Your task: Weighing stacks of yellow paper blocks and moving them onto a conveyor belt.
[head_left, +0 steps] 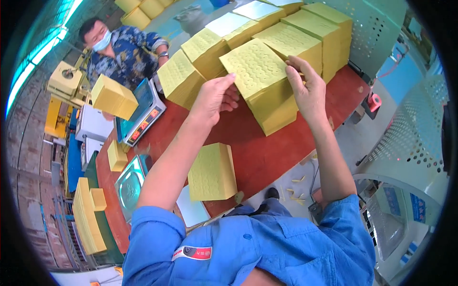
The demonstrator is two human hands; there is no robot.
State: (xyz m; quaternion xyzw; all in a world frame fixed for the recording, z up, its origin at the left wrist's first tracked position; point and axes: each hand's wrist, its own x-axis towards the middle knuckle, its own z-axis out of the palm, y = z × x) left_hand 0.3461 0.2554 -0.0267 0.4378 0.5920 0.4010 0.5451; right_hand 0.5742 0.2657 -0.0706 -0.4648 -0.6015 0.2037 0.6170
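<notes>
A stack of yellow embossed paper (272, 107) stands on the red table, its top sheets (254, 66) patterned with rows of curved marks. My left hand (217, 97) pinches the left edge of these top sheets, with the other fingers curled below. At the opposite edge, my right hand (307, 88) has its thumb and fingers closed on the corner. How many sheets are between the fingers I cannot tell. A smaller yellow paper stack (210, 174) rests nearer to me, beside my left forearm.
More yellow paper stacks (202, 45) line the red table (257, 162) at the back. On the left, a co-worker (121, 57) holds a yellow paper block (113, 97) by a digital scale (143, 114). A second scale (131, 186) sits nearer. A perforated metal guard (410, 128) stands right.
</notes>
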